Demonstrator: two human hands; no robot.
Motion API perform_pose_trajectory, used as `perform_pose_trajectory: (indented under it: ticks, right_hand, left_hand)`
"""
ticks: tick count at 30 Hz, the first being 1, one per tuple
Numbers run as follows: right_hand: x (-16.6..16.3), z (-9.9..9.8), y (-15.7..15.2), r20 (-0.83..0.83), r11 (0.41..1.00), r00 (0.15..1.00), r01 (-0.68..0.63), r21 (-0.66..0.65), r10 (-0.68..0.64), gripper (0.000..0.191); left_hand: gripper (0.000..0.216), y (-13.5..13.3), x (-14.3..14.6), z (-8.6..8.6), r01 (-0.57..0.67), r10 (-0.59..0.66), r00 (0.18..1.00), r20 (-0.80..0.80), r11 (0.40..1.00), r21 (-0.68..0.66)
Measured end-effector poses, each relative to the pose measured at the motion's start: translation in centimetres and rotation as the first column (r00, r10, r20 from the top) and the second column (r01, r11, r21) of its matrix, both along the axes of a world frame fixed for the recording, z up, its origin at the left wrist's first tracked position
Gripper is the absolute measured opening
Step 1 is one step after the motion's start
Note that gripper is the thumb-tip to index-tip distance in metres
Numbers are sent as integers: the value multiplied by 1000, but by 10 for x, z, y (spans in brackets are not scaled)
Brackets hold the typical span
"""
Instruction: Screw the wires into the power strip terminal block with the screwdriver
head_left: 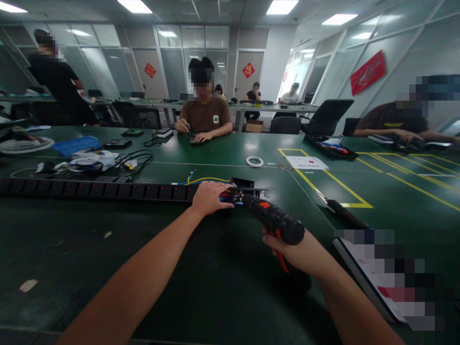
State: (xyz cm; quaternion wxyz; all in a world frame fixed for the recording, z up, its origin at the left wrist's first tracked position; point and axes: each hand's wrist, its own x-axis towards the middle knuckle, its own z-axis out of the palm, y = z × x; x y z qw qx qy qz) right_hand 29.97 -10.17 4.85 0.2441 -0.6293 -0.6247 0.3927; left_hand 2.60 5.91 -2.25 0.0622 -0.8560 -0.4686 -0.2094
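A long black power strip point(151, 192) with a row of sockets lies across the green table. My left hand point(210, 199) is closed over its right end, thumb at the near side and fingers over the top. Coloured wires show in the opened end of the strip, and blue and yellow wires point(201, 180) stick out behind it. In my right hand point(293, 249) is a black and orange cordless screwdriver point(276, 218), gripped by its handle. Its nose points left into the open end; whether the bit touches a screw is too small to tell.
Behind the strip lie a blue tray point(77, 145), black cables point(138, 160) and a white tape ring point(254, 161). To the right are a soldering iron point(347, 214), a notebook point(370, 278) and a paper sheet point(305, 163). A person point(204, 112) works across the table.
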Motion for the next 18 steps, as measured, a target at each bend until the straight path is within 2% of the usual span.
perform_pose_trajectory:
  ticks: [18]
  right_hand:
    - [3, -5, 2, 16, 1000, 1000, -15, 1, 15, 21]
  left_hand:
    - [82, -1, 1, 1, -5, 5, 1000, 1, 1000, -10]
